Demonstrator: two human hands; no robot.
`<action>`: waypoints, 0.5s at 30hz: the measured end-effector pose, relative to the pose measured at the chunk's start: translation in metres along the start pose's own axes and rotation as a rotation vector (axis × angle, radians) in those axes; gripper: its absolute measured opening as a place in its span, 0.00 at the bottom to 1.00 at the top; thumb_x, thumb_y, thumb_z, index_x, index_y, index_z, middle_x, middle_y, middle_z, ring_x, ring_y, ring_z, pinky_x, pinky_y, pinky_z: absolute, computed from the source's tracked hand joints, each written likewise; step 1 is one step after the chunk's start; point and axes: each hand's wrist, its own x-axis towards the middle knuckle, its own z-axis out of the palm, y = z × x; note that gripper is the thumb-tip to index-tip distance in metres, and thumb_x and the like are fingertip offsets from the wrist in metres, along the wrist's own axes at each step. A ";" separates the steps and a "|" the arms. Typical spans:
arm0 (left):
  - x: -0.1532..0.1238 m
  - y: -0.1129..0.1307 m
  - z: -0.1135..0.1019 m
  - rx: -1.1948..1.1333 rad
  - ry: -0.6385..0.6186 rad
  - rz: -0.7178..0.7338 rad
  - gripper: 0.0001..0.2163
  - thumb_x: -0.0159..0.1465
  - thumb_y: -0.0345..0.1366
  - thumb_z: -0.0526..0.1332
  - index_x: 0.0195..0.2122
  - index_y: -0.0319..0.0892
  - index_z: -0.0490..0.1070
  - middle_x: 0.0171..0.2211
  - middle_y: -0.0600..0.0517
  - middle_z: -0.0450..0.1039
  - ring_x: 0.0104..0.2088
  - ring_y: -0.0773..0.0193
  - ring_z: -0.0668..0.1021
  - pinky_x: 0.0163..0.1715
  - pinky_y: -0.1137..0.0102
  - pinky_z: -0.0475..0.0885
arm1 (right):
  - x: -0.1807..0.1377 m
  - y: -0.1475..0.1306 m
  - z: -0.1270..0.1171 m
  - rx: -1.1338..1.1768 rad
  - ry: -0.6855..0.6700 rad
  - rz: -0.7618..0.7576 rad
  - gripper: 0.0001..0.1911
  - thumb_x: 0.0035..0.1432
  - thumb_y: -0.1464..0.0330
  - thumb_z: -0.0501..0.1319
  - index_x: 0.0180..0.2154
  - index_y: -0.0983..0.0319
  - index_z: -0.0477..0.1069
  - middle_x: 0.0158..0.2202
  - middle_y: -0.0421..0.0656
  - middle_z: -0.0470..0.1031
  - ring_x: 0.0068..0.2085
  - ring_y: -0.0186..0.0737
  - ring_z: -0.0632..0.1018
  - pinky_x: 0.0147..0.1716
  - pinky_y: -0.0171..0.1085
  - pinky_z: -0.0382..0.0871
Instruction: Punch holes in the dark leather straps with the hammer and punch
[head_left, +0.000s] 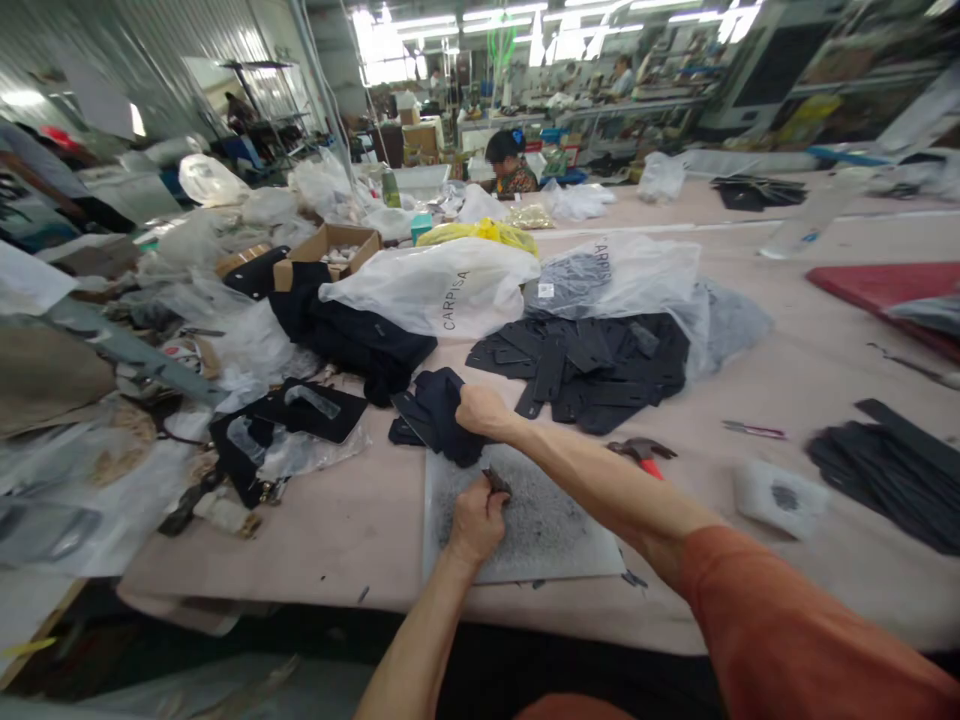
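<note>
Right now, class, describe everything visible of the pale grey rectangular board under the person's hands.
The pale grey rectangular board lies flat on the pink table. Dark speckles crowd its middle. The left hand rests on it, pinching a small dark piece. A dark navy cloth bundle, gripped by the right hand, overlaps its far edge.

On the counter [750, 330], from where we stand:
- White CARPISA bag [435, 285] at 12, with a seated person [508, 160] far beyond it.
- Cardboard box [326, 250] at 11.
- Heap of black cut pieces [585, 370] at 1, red-handled hammer [641, 452] nearer us.
- Red board [877, 285] and stacked black strips [892, 480] at 2.
</note>
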 end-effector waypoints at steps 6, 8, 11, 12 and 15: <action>0.003 -0.001 0.000 0.000 0.006 0.028 0.10 0.62 0.29 0.54 0.39 0.40 0.75 0.36 0.47 0.79 0.38 0.58 0.81 0.39 0.66 0.76 | -0.078 0.083 -0.013 0.131 0.126 0.112 0.24 0.58 0.74 0.50 0.57 0.65 0.62 0.40 0.48 0.78 0.41 0.41 0.78 0.39 0.35 0.67; 0.004 -0.001 0.000 0.004 0.006 0.031 0.10 0.62 0.30 0.54 0.40 0.40 0.75 0.37 0.47 0.80 0.37 0.59 0.81 0.39 0.67 0.76 | -0.118 0.100 0.003 0.231 0.147 0.130 0.25 0.59 0.74 0.50 0.58 0.65 0.61 0.35 0.44 0.78 0.36 0.40 0.77 0.36 0.34 0.67; 0.004 0.001 -0.001 0.009 0.000 0.019 0.10 0.63 0.31 0.54 0.41 0.40 0.75 0.37 0.48 0.80 0.37 0.59 0.81 0.39 0.67 0.76 | -0.168 0.111 0.035 0.331 0.181 0.148 0.23 0.59 0.73 0.53 0.56 0.65 0.63 0.36 0.46 0.77 0.36 0.41 0.77 0.37 0.36 0.67; 0.005 0.002 -0.002 0.013 -0.001 0.014 0.10 0.63 0.31 0.54 0.41 0.40 0.75 0.37 0.48 0.80 0.37 0.59 0.81 0.39 0.67 0.76 | -0.180 0.111 0.044 0.314 0.193 0.148 0.23 0.59 0.73 0.53 0.56 0.65 0.63 0.39 0.47 0.77 0.39 0.42 0.77 0.39 0.37 0.67; 0.006 0.007 -0.003 0.025 -0.002 0.009 0.11 0.63 0.32 0.54 0.41 0.41 0.75 0.37 0.48 0.80 0.38 0.59 0.81 0.41 0.67 0.77 | -0.202 0.106 0.058 0.177 0.199 0.159 0.21 0.62 0.69 0.54 0.56 0.63 0.64 0.45 0.50 0.74 0.41 0.45 0.77 0.40 0.39 0.67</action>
